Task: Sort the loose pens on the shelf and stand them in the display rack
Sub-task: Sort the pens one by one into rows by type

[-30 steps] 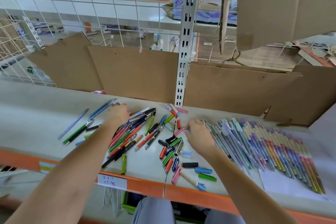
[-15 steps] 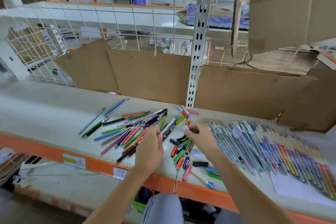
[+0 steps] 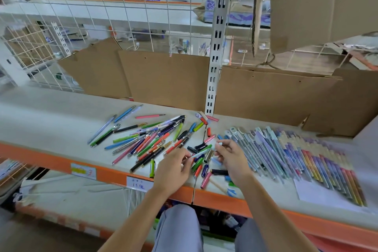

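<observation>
- Pale shelf [image 3: 51, 120] edged in orange, backed by brown cardboard sheets [image 3: 167, 80] and white wire grid [image 3: 122, 16].
- Handwritten price tag [image 3: 139, 183] on the edge, too blurred to read.
- Loose pens [image 3: 147, 141] strewn mid-shelf; slim capped pens in a neat row [image 3: 306, 155] to the right.
- Left hand [image 3: 173, 170] and right hand [image 3: 231, 159] both pinching one pale pen [image 3: 201, 154] above the heap.

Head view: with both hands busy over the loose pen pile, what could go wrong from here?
1. The green pen and pink pen lie by the orange shelf edge; a nudge might roll them off.
2. The right hand sits beside the sorted row of pastel pens and could disturb it.
</observation>
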